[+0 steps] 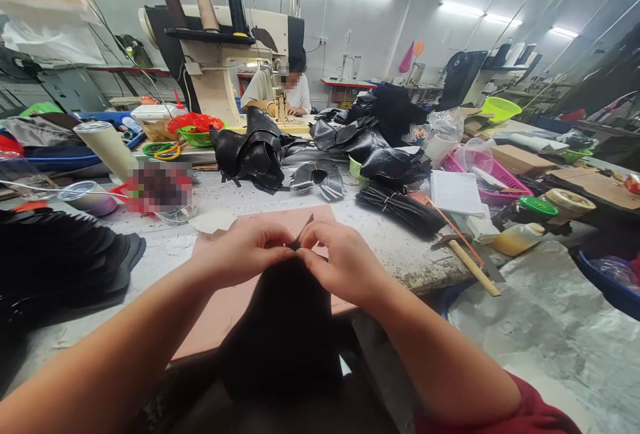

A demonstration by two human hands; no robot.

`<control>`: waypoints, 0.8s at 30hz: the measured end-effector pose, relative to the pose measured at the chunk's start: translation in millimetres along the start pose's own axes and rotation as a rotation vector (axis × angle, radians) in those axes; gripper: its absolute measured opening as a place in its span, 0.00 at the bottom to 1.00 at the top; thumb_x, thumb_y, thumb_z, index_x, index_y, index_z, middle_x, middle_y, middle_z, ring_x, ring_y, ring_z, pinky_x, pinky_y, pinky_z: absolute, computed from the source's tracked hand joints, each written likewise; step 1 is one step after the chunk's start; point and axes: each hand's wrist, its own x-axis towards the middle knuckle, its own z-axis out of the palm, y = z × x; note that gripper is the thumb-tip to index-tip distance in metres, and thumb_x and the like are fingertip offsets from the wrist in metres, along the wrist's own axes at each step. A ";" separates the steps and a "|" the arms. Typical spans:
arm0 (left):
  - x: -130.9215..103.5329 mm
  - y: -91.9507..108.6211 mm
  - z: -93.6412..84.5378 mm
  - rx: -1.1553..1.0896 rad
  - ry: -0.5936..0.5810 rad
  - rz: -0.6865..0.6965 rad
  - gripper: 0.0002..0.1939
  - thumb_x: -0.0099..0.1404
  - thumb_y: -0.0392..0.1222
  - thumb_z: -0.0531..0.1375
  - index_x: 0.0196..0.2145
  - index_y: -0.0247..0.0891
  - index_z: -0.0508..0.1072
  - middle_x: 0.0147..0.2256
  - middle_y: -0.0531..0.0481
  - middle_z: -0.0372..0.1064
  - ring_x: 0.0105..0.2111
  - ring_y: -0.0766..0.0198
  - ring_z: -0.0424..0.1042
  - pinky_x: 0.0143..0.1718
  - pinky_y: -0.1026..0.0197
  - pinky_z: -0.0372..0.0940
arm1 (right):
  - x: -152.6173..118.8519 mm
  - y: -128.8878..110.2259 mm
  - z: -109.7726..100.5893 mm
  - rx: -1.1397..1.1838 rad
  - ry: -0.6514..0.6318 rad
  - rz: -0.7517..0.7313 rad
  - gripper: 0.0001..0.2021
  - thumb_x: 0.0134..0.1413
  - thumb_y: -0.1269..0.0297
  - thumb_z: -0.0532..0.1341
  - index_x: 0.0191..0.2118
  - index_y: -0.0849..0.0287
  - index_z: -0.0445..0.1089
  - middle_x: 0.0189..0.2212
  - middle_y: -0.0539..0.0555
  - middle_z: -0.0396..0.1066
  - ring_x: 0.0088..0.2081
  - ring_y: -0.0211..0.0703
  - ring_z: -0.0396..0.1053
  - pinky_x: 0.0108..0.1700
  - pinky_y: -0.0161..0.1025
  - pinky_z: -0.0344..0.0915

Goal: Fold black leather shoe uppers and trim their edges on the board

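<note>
Both of my hands meet at the top edge of a black shoe-upper-like piece [285,327], which hangs down over the table's near edge towards my lap. My left hand [253,247] pinches the edge between thumb and fingers. Close against it, my right hand [343,257] pinches the same edge, and a thin black tip sticks up between the fingers. What looks like a zip runs along the piece's left side. Under my hands lies a pink sheet [225,314] on the worktable. The lower part of the black piece fades into shadow.
Stacked black pieces [65,261] lie at left. Black leather uppers [250,147] and a tied bundle of strips [397,211] lie ahead. A hammer [473,267] rests near the right edge, by a pink basket [493,171]. Behind a sewing machine [215,54] sits another person [303,91].
</note>
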 end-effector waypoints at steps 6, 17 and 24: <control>0.4 0.5 -0.8 -0.019 -0.008 0.019 0.12 0.56 0.44 0.53 0.30 0.36 0.73 0.25 0.55 0.68 0.28 0.66 0.64 0.30 0.67 0.57 | -0.8 2.2 3.7 0.005 0.111 -0.027 0.04 0.46 0.73 0.58 0.24 0.60 0.64 0.31 0.52 0.61 0.35 0.40 0.63 0.36 0.37 0.61; 4.4 -2.7 3.4 -0.041 -0.072 0.008 0.13 0.56 0.43 0.51 0.30 0.35 0.73 0.25 0.54 0.67 0.27 0.66 0.63 0.28 0.67 0.57 | -1.6 3.1 3.3 -0.038 0.097 -0.004 0.05 0.47 0.73 0.59 0.24 0.60 0.64 0.31 0.52 0.60 0.35 0.41 0.61 0.38 0.40 0.61; 0.7 -2.4 2.1 0.061 -0.010 0.124 0.12 0.57 0.40 0.51 0.32 0.37 0.73 0.27 0.54 0.70 0.29 0.65 0.65 0.33 0.66 0.59 | -0.2 8.6 8.1 -0.114 0.127 0.031 0.06 0.48 0.68 0.60 0.25 0.58 0.62 0.32 0.53 0.62 0.38 0.44 0.61 0.42 0.43 0.59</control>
